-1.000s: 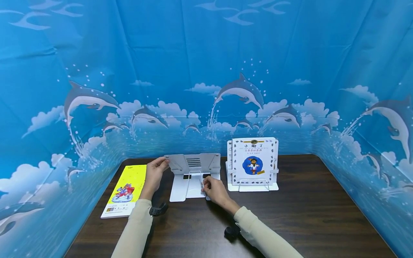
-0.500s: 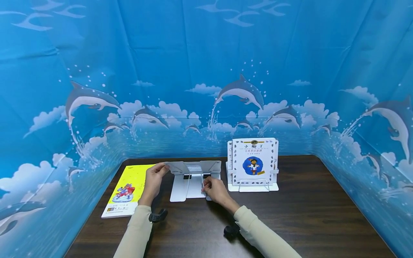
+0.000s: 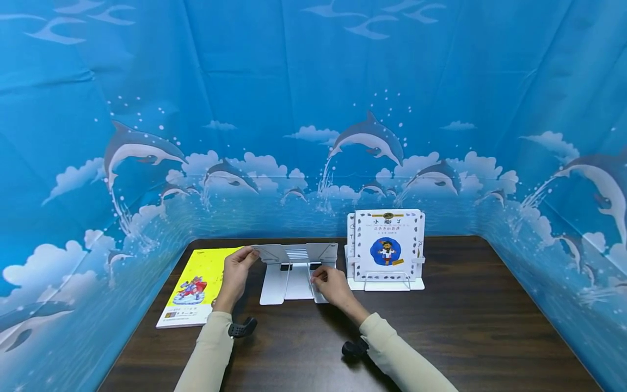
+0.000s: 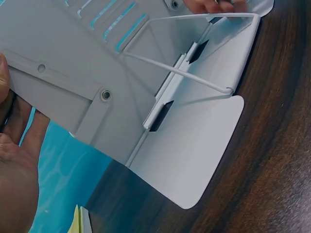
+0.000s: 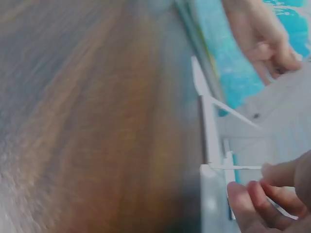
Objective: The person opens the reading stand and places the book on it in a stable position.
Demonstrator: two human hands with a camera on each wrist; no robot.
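Observation:
A white metal book stand [image 3: 272, 288] rests on the table with its slotted back panel [image 4: 43, 29] tilted up from the flat base. My left hand [image 3: 235, 276] grips the panel's upper left corner. In the left wrist view, a bent wire support [image 4: 181, 72] spans from the panel to the base. My right hand [image 3: 335, 287] pinches the right side of that wire support between thumb and fingers, as the right wrist view also shows. Part of the wire is hidden behind the right fingers.
Left of the stand lies a yellow-and-white book [image 3: 188, 288], partly behind the left arm. To the right, another white stand [image 3: 382, 285] holds upright a white picture book [image 3: 363, 245]. A dolphin-printed curtain [image 3: 294, 136] encloses the dark wooden table [image 3: 465, 316].
My left hand has tipped the panel lower, so its top edge sits nearer the base than a second ago. My right hand keeps its pinch on the wire support.

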